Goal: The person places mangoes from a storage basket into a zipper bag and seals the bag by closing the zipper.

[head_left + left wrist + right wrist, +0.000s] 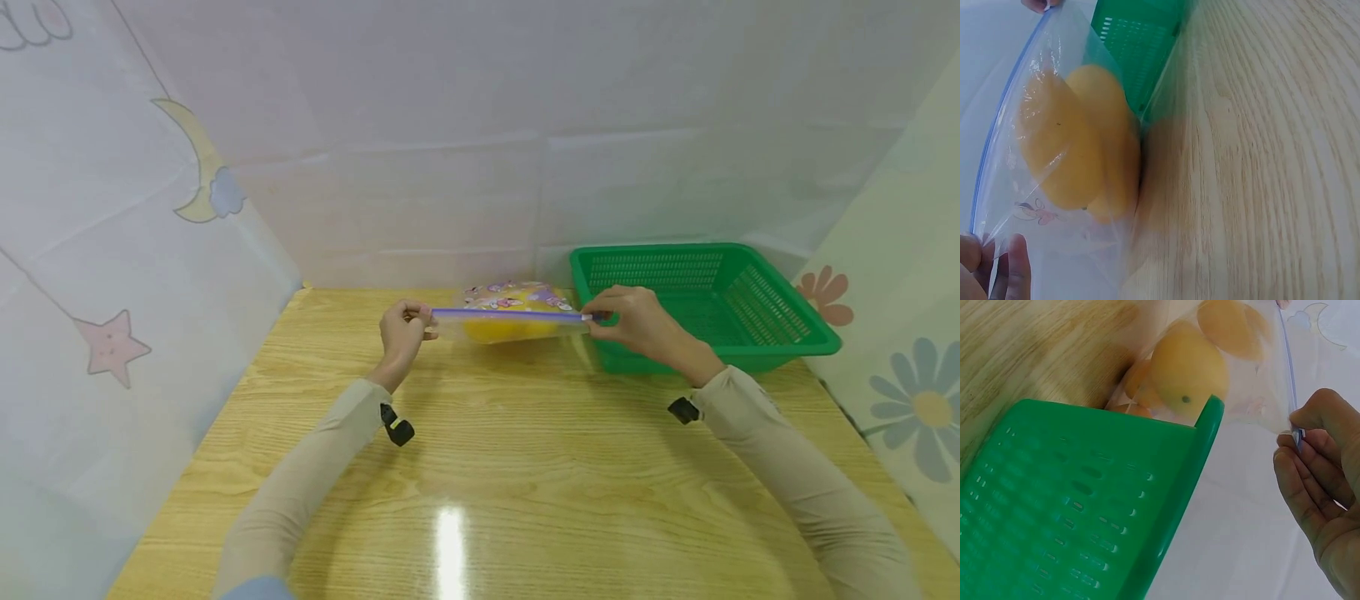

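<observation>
A clear zip bag [525,302] printed with small cartoon figures stands on the wooden table, its purple zip strip [510,314] stretched level between both hands. Inside it lie several yellow-orange fruits [1063,144] that look like mangoes, seen through the plastic in both wrist views. My left hand [403,335] pinches the strip's left end between thumb and fingers. At the other end, my right hand [633,318] pinches the strip by its zip slider [1298,436]. Whether the seal is fully closed cannot be told.
A green plastic basket [813,340] with slotted walls stands at the back right, close beside the bag and below my right hand. The wooden table [517,467] stretches toward me. Printed cloth [450,108] hangs behind and along both sides.
</observation>
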Motion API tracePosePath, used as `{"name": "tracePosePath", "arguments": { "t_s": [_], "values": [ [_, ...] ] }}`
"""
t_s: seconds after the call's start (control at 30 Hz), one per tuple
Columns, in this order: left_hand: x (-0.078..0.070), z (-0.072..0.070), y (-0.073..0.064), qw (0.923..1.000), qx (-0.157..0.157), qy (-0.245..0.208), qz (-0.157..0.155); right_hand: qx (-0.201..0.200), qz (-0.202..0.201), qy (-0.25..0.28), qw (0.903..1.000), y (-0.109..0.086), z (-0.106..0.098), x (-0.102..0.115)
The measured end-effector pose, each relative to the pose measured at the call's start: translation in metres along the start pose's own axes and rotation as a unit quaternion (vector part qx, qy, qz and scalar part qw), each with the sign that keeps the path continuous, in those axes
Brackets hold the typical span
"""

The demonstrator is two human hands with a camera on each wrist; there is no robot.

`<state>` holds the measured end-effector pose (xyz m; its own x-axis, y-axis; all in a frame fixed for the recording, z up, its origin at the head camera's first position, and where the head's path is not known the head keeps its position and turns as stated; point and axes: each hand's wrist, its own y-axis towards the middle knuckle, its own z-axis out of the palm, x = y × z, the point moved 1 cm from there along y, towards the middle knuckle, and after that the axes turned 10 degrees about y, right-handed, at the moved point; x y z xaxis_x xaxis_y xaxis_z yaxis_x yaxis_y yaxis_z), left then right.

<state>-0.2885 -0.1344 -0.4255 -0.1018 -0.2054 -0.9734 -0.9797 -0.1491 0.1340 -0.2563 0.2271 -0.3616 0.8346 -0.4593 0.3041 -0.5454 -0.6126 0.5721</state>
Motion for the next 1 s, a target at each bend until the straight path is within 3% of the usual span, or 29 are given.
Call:
{"name": "tracePosePath", "arguments": {
  "t_s": [0.33,0.57,0.6,0.77,1.0],
  "values": [
    [0.001,-0.005,-0.003,0.9989,0.009,0.015,0.044,0.007,-0.009,-0.005,0.9999,-0.005,0.003,0.004],
    [0.006,-0.013,-0.009,0.9935,0.042,0.05,0.093,0.021,-0.036,0.005,0.9991,-0.012,0.006,0.009],
    [0.002,-0.014,-0.012,0.9922,0.048,0.057,0.1,0.023,-0.039,0.004,0.999,-0.014,0.006,0.01],
    [0.0,-0.022,-0.019,0.9822,0.075,0.102,0.139,0.036,-0.042,-0.004,0.9985,-0.019,0.008,0.015],
    [0.007,-0.032,-0.025,0.9572,0.084,0.188,0.204,0.056,-0.04,-0.003,0.9976,-0.022,0.011,0.023]
  ]
}}
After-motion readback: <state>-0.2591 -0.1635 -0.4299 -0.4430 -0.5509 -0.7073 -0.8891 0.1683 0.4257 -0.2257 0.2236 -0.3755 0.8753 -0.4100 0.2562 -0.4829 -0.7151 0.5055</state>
